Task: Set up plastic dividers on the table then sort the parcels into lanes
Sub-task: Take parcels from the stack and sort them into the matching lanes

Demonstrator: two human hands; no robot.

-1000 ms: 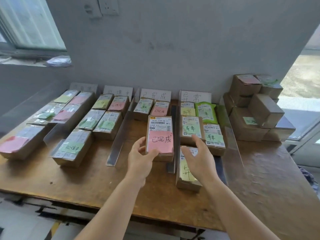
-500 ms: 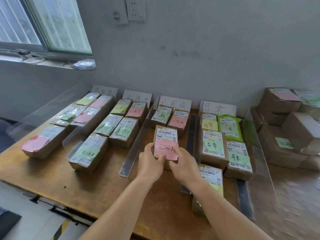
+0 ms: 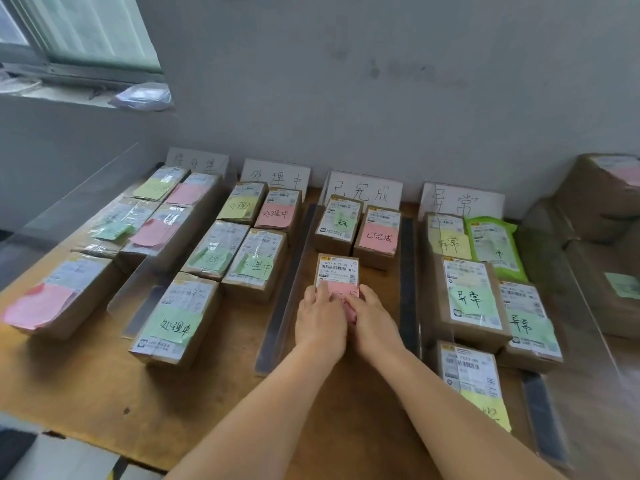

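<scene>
At frame centre, the pink-noted parcel is held at its near end by the left hand and right hand, fingers curled on it, between two plastic dividers. A sideways nudge could topple a divider.

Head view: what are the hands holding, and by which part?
Both the left hand and the right hand hold the pink-noted parcel by its near end, over the pink note, in the third lane.
</scene>
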